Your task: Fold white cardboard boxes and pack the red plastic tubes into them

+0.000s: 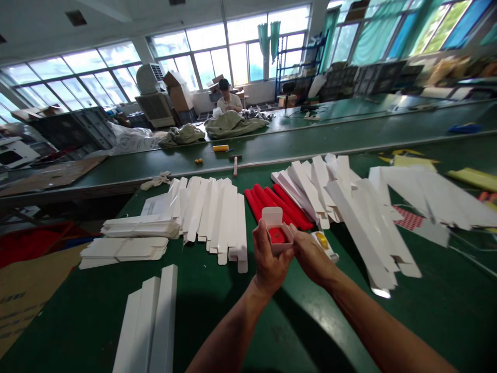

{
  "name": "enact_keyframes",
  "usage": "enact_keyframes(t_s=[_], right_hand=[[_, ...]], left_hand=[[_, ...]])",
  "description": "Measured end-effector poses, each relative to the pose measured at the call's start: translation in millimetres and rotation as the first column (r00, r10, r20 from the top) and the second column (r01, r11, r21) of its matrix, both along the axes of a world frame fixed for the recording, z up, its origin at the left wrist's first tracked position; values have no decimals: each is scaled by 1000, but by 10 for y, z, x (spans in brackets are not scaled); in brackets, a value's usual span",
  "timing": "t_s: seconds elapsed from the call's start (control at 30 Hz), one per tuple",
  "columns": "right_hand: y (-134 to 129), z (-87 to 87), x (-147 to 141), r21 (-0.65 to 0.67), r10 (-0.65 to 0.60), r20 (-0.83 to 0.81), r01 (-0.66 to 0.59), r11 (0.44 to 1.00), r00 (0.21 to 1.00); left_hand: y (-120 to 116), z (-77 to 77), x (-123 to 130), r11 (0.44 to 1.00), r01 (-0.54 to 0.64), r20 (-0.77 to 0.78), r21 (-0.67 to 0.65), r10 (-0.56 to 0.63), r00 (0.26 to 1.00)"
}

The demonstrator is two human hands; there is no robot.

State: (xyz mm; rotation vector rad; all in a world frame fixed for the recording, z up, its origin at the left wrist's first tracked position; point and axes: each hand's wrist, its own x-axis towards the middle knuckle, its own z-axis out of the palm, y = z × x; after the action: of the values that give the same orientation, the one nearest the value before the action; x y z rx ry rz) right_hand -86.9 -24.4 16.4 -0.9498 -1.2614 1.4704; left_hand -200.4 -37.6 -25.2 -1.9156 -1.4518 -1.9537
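Note:
My left hand grips a small white cardboard box from below, and its lid stands open. A round red item sits inside the box. My right hand comes in from the right, with its fingertips against the box's right side. Just past my right hand lies a white and yellow tape dispenser. Beyond the box is a row of long red sticks. Flat white cardboard strips lie to the left, with more to the right.
The green work table holds stacks of flat white cartons and long folded white pieces. Behind it runs a long green bench with small tools. A seated co-worker works at the far end beside grey-green sacks.

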Motion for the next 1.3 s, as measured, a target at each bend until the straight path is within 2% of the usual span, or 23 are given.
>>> enact_keyframes(t_s=[0.1, 0.2, 0.33, 0.43, 0.57, 0.67, 0.73, 0.8, 0.9, 0.97, 1.07, 1.13, 1.2, 1.3], right_hand=[[5, -102, -110, -40, -131, -102, 128, 991, 986], [35, -124, -197, 1, -180, -187, 183, 983, 966], [79, -120, -242, 97, -262, -172, 281, 955, 950], [87, -78, -246, 152, -216, -146, 238, 959, 965], [89, 50, -259, 156, -134, -142, 156, 975, 981], [111, 128, -295, 208, -217, -142, 244, 947, 966], [134, 147, -331, 250, -312, -139, 338, 907, 940], [155, 142, -365, 261, -374, -158, 404, 877, 914], [175, 104, -371, 230, -403, -226, 450, 863, 887], [173, 44, -329, 238, -367, -238, 420, 876, 899], [146, -113, -228, 302, -220, -220, 281, 911, 950], [117, -231, -180, 386, -144, -126, 182, 904, 982], [92, -311, -176, 505, -167, 30, 129, 854, 985], [74, -325, -235, 630, -336, 206, 139, 764, 919]], left_hand=[[8, -32, -7, 999, 28, -19, 18, -28, 999], [-1, 28, -37, 991, 133, -7, 6, -133, 991], [-22, 232, -57, 947, 300, 225, -116, -269, 937], [-34, 338, -39, 908, 388, 394, -157, -302, 868], [-35, 355, -12, 864, 485, 522, -135, -354, 776], [-22, 346, -10, 836, 538, 580, -109, -386, 717], [-15, 344, -22, 835, 525, 541, -166, -368, 756], [-11, 339, -43, 859, 470, 439, -204, -349, 828], [1, 344, -91, 918, 374, 210, -127, -344, 915], [19, 377, -139, 953, 298, 37, -60, -296, 954], [40, 477, -238, 972, 234, -134, -28, -236, 963], [38, 549, -312, 966, 249, -202, -66, -258, 945], [28, 602, -377, 957, 269, -274, -107, -288, 917], [26, 646, -444, 953, 278, -346, -122, -304, 888]])
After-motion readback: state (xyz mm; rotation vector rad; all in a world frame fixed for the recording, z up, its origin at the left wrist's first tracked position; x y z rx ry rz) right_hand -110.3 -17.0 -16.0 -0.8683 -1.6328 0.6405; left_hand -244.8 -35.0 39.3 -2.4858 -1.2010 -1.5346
